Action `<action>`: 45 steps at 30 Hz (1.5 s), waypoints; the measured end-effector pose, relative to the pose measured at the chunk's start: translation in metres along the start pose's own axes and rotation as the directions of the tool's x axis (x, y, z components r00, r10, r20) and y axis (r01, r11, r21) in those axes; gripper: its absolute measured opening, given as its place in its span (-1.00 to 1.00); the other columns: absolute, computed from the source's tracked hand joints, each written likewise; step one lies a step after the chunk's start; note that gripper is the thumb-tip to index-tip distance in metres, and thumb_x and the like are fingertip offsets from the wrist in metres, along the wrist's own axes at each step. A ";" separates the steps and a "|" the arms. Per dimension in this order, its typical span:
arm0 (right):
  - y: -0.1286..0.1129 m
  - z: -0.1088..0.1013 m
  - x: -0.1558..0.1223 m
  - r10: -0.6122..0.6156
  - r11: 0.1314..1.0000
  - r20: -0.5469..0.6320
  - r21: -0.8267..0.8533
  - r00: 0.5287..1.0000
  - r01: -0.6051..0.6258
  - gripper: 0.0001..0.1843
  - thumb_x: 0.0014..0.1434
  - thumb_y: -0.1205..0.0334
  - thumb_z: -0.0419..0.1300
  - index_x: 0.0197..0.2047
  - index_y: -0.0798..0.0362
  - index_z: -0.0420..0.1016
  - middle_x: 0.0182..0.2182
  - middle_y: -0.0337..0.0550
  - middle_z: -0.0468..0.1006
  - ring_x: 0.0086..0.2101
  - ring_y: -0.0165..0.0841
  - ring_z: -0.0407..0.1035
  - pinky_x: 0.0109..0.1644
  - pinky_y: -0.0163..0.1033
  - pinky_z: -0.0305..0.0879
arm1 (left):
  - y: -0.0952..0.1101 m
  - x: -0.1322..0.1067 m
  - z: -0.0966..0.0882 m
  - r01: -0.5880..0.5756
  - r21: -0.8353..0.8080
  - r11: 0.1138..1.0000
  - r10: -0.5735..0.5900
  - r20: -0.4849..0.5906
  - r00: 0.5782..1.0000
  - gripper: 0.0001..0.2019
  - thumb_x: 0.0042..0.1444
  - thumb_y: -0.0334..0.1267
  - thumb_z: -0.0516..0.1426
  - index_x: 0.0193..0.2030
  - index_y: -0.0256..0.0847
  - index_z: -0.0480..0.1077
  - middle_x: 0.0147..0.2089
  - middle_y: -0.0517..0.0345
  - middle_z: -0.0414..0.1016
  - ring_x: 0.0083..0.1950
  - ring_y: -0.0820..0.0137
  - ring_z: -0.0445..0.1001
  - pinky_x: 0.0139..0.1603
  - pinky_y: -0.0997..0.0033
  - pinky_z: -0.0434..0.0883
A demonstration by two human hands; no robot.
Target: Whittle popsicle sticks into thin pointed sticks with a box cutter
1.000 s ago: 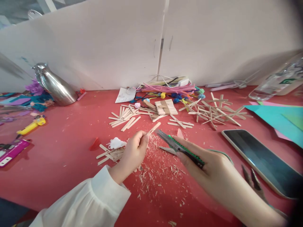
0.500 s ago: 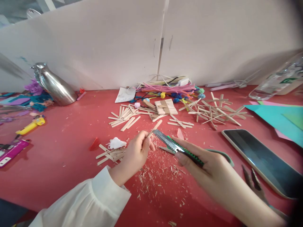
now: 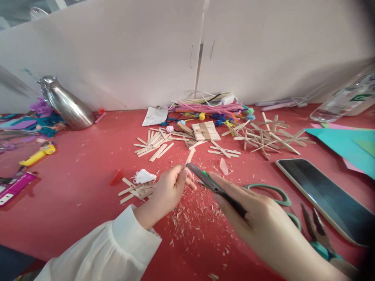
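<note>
Between thumb and fingers, my left hand (image 3: 172, 183) pinches a wooden craft stick (image 3: 190, 156), its far end pointing up and away. My right hand (image 3: 246, 199) is closed round a box cutter (image 3: 215, 187) with a green and black handle. The cutter's blade is out, and its tip lies at the stick just beyond my left fingers. Thin wood shavings (image 3: 190, 220) are scattered on the red table (image 3: 96, 187) below both hands. Beside my left wrist is a small pile of craft sticks (image 3: 129, 191) with a crumpled white piece (image 3: 145, 176) by it.
Farther back lie loose craft sticks (image 3: 152, 142), a bundle of sticks (image 3: 206, 130) and pink pipe cleaners (image 3: 205, 106). To the right are green-handled scissors (image 3: 283, 197), pliers (image 3: 318, 230), a phone (image 3: 319, 195) and coloured paper (image 3: 342, 144). A steel jug (image 3: 68, 105) stands back left.
The cutter has tilted and shifted slightly left and toward me along the stick. The stick now points more steeply away. More of the scissors and pliers shows beside my right hand.
</note>
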State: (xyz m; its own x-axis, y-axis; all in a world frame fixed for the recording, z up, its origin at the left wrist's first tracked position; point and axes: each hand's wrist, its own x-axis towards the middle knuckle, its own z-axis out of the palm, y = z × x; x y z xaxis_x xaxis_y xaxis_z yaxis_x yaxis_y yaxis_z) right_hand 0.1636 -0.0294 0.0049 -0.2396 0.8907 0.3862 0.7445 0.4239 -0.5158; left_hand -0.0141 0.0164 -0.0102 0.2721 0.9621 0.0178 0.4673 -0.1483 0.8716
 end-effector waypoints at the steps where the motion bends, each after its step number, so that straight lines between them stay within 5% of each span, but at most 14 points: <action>1: 0.001 0.002 -0.002 -0.045 0.995 -0.052 -0.089 0.998 0.041 -0.59 0.19 0.29 -0.05 0.05 0.07 0.42 -0.45 -0.15 0.59 -0.56 -0.40 0.43 -0.58 -0.35 0.27 | 0.000 0.000 0.000 -0.007 0.028 1.000 0.007 -0.007 1.000 -0.62 0.28 -0.03 -0.18 -0.36 -0.20 0.28 -0.40 0.14 0.54 -0.61 0.51 0.22 -0.52 0.48 0.17; 7: 0.006 -0.002 -0.001 -0.192 0.892 -0.147 -0.438 0.970 0.111 -0.59 0.20 0.28 -0.08 -0.01 0.12 0.49 -0.56 -0.17 0.56 -0.73 -0.37 0.34 -0.79 -0.31 0.04 | 0.000 0.002 -0.005 0.016 0.098 0.995 -0.008 -0.081 0.997 -0.61 0.27 -0.05 -0.16 -0.46 -0.21 0.26 -0.51 0.17 0.48 -0.60 0.49 0.26 -0.52 0.48 0.17; 14: 0.001 -0.008 0.001 0.007 0.997 -0.091 -0.074 0.996 -0.014 -0.62 0.19 0.25 0.00 0.05 0.06 0.41 -0.33 -0.14 0.62 -0.51 -0.39 0.48 -0.61 -0.37 0.27 | -0.001 0.002 -0.005 -0.002 -0.043 0.999 0.000 -0.036 0.999 -0.69 0.28 -0.08 -0.16 -0.38 -0.19 0.20 -0.50 0.21 0.48 -0.60 0.51 0.19 -0.51 0.49 0.18; 17: 0.000 -0.008 0.000 0.013 1.000 -0.042 -0.007 0.999 -0.013 -0.62 0.19 0.25 0.01 0.07 0.01 0.39 -0.40 -0.21 0.61 -0.57 -0.44 0.43 -0.58 -0.37 0.30 | 0.001 0.001 -0.004 -0.009 -0.047 0.999 0.008 -0.031 0.999 -0.66 0.28 -0.07 -0.17 -0.43 -0.20 0.19 -0.51 0.21 0.45 -0.56 0.50 0.25 -0.46 0.48 0.22; 25: -0.003 -0.008 0.005 0.036 0.994 0.061 0.101 0.997 -0.042 -0.62 0.19 0.26 -0.02 0.06 -0.04 0.39 -0.45 -0.28 0.60 -0.57 -0.45 0.43 -0.55 -0.40 0.33 | 0.002 -0.001 -0.003 -0.044 -0.004 0.999 0.044 -0.027 0.999 -0.62 0.28 -0.06 -0.16 -0.46 -0.20 0.21 -0.52 0.22 0.43 -0.55 0.52 0.28 -0.44 0.49 0.23; 30: 0.004 -0.006 0.001 -0.017 0.997 -0.109 -0.076 0.994 0.009 -0.62 0.17 0.25 -0.01 0.02 0.03 0.44 -0.38 -0.16 0.62 -0.54 -0.38 0.46 -0.56 -0.35 0.31 | -0.001 0.002 -0.004 -0.014 -0.035 0.999 0.012 -0.041 0.999 -0.66 0.28 -0.10 -0.15 -0.46 -0.20 0.20 -0.56 0.24 0.40 -0.53 0.49 0.29 -0.38 0.46 0.25; 33: 0.006 -0.007 0.000 0.102 0.994 -0.146 -0.034 0.984 -0.108 -0.60 0.17 0.15 0.01 0.05 0.01 0.42 -0.45 -0.18 0.59 -0.67 -0.44 0.33 -0.66 -0.35 0.21 | -0.001 0.005 -0.005 0.012 -0.107 0.994 -0.017 -0.040 0.999 -0.68 0.27 -0.14 -0.14 -0.47 -0.19 0.18 -0.61 0.26 0.33 -0.49 0.46 0.31 -0.33 0.43 0.27; 37: 0.008 -0.014 0.009 0.347 0.924 -0.055 0.190 0.936 -0.331 -0.55 0.12 0.01 0.07 0.03 0.01 0.38 -0.60 -0.30 0.46 -0.75 -0.50 0.14 -0.73 -0.37 0.09 | 0.000 0.004 -0.005 0.001 -0.187 0.982 -0.001 0.001 1.000 -0.64 0.26 -0.10 -0.12 -0.51 -0.20 0.20 -0.63 0.31 0.18 -0.52 0.49 0.24 -0.32 0.44 0.26; 42: 0.019 -0.019 0.021 0.480 0.772 0.143 0.400 0.866 -0.494 -0.67 0.07 -0.09 0.10 -0.47 0.01 0.30 -0.75 -0.39 0.24 -0.72 -0.52 0.12 -0.69 -0.41 0.06 | 0.004 -0.001 -0.005 0.041 -0.281 0.959 -0.002 0.139 0.990 -0.66 0.25 -0.07 -0.14 -0.31 -0.22 0.32 -0.59 0.32 0.06 -0.58 0.52 0.06 -0.54 0.49 0.09; 45: 0.023 -0.016 0.023 0.516 0.659 0.255 0.492 0.818 -0.569 -0.61 0.05 -0.14 0.10 -0.54 0.01 0.21 -0.72 -0.36 0.28 -0.68 -0.52 0.15 -0.64 -0.40 0.09 | 0.008 -0.003 -0.006 0.059 -0.254 0.966 0.008 0.256 0.967 -0.69 0.24 -0.06 -0.11 -0.31 -0.23 0.30 -0.56 0.32 0.05 -0.56 0.53 0.03 -0.54 0.49 0.07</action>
State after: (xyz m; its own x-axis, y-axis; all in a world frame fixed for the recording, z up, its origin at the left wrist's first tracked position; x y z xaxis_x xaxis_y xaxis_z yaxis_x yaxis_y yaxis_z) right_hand 0.1852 -0.0016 0.0146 0.0295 0.9890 -0.1452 0.3206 -0.1469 -0.9357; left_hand -0.0166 0.0139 -0.0005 0.4820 0.8703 -0.1016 0.2541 -0.0279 0.9668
